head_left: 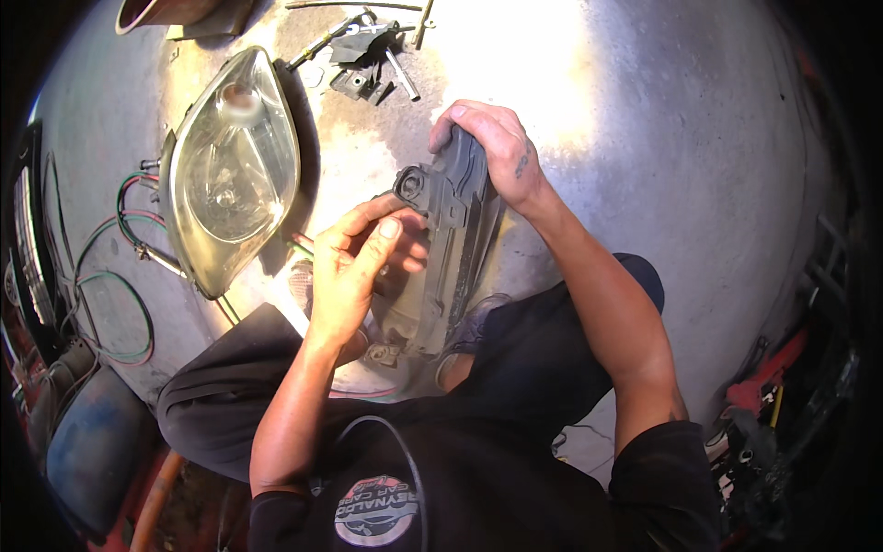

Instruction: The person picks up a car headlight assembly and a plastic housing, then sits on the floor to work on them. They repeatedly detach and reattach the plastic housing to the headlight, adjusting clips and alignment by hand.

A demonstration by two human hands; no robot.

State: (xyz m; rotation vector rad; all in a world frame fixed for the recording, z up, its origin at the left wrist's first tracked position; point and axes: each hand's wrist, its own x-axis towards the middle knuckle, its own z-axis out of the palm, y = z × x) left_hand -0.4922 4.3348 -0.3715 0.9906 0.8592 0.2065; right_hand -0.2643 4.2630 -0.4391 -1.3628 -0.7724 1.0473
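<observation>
A long black plastic car part [446, 253], ribbed along its side, stands on end between my legs. My right hand [492, 147] is closed over its upper end, with the fingers curled around the far side. A round lug with a hole [411, 185] sticks out at the part's upper left. My left hand [363, 244] is beside that lug, thumb raised off the part and fingers apart. Its index finger reaches to the lug, and the fingertips are partly hidden behind it. The lower end of the part rests near my feet.
A large clear-lensed car headlight [235, 170] lies to the left on the concrete floor. Beyond it are loose tools and black brackets [363, 55]. Red and green hoses [115, 221] coil at the left. A blue rounded object [97, 451] is lower left; red and black clutter [768, 377] lines the right.
</observation>
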